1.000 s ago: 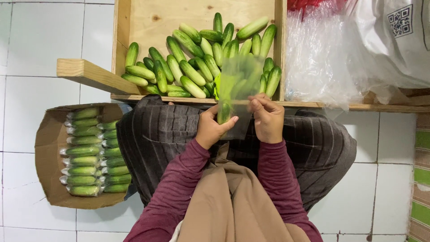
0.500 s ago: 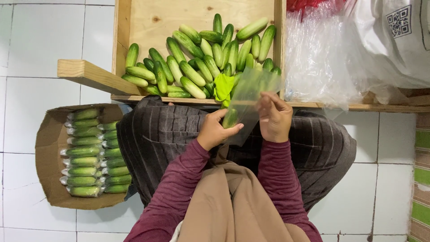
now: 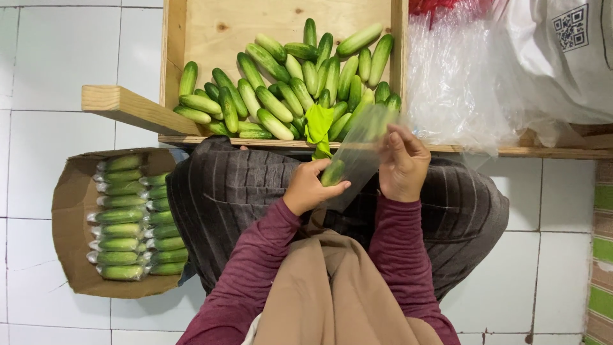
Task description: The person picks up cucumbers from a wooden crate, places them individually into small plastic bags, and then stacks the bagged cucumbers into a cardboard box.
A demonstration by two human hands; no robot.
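Overhead, looking straight down, a seated person in maroon sleeves and a dark striped skirt works over a floor of large white tiles (image 3: 57, 76) with thin grey grout lines. The left hand (image 3: 311, 186) is closed around a small cucumber (image 3: 332, 172), gripping it between thumb and fingers just above the lap. The right hand (image 3: 402, 165) is curled on a clear plastic bag (image 3: 361, 150), pinching its upper edge, and the bag hangs slanted between the two hands with the cucumber at or just inside its lower end; whether the cucumber is fully in the bag cannot be told.

Directly ahead of the knees lies a shallow wooden crate (image 3: 211, 29) of pale plywood, its far half bare and its near half heaped with loose green cucumbers (image 3: 287, 83). A bright green scrap of cloth or plastic (image 3: 317, 124) lies on the heap near the front edge. One wooden slat (image 3: 131, 108) juts out from the crate's left corner over the tiles.

On the floor at the person's left sits an open cardboard box (image 3: 70, 223) holding two neat rows of bagged cucumbers (image 3: 131, 217). To the right of the crate, a loose pile of clear plastic bags (image 3: 453, 89) rests beside a large white sack (image 3: 562, 57). A green and white striped edge shows at the far right border.
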